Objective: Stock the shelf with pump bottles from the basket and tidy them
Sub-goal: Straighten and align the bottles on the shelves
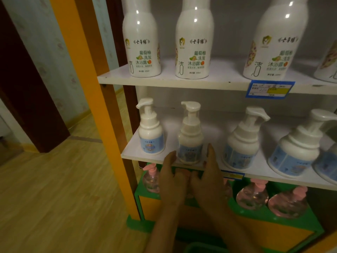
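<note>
On the middle shelf, second pump bottle is flanked by left hand and right hand, fingers straight, nothing gripped. Tidying step, apparently; squaring with neighbours likely needed next.

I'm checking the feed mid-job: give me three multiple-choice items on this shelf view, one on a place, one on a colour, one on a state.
1. Where does the bottle between the two hands stand?
A. top shelf
B. middle shelf
C. floor

2. What colour are the pump heads on the clear bottles below?
A. pink
B. blue
C. black

3. How are the hands?
A. both gripping one bottle
B. fingers straight beside a bottle
C. both out of view

Key: 1 B, the pump bottle stands on the middle shelf. 2 A, the clear bottles carry pink pumps. 3 B, the left hand and right hand flank it, fingers extended.
</note>
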### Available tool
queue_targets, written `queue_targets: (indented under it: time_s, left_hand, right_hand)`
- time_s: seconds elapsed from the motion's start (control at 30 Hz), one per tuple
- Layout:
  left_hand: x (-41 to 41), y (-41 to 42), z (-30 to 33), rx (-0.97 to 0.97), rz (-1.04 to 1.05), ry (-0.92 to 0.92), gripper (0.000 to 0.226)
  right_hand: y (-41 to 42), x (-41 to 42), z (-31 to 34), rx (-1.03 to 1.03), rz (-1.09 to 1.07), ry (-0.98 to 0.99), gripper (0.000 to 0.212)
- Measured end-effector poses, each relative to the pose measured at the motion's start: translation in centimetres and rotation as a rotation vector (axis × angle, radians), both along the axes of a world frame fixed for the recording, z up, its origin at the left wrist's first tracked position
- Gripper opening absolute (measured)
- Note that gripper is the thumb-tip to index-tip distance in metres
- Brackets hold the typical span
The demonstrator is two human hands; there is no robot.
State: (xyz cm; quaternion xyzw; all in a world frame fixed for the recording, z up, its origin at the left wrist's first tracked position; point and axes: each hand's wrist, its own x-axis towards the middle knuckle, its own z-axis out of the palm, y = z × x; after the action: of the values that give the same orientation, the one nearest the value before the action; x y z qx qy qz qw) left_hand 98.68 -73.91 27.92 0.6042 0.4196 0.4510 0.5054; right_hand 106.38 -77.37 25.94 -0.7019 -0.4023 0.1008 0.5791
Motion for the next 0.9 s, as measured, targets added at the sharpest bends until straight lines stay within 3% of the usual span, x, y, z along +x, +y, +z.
queue_targets:
  time_s: [0.1,0.17,0.3,0.37,0.43,0.57,0.7,0.9]
  left_hand:
    - [-0.5,1.1,0.1,-0.006,0.183,-0.018,0.038]
    - [-1.0,2.1,0.3,-0.030,0.277,-0.058,0.033]
    - [-2.6,4.2,0.9,-0.006,0.374,-0.182,0.031]
    - [-3.3,5.5,0.9,-0.040,0.349,-0.211,0.036]
    - [-3.8,6.4,0.4,-0.078,0.256,-0.223,0.042]
    - [-3.9,6.9,-0.7,-0.065,0.088,-0.164,0.046]
    - [-4.7,6.7,-0.4,-0.048,0.019,-0.224,0.043]
    - [-3.5,7.5,-2.0,-0.120,-0.012,-0.104,0.038]
  right_hand:
    - [-0.1,-1.8,0.4,0.165,-0.175,-0.259,0.054]
    - [0.4,-3.0,0.7,0.178,-0.081,-0.318,0.044]
    - [1.8,-5.0,1.4,0.065,0.107,-0.300,0.048]
    - [2.9,-5.6,1.6,-0.044,0.195,-0.236,0.046]
    - [4.3,-5.8,1.6,-0.126,0.243,-0.129,0.058]
    - [6.7,-5.6,2.8,-0.218,0.203,-0.136,0.065]
    - [7.3,-5.7,3.2,-0.230,0.203,-0.074,0.058]
    - [6.3,-6.5,2.9,-0.176,0.298,-0.115,0.059]
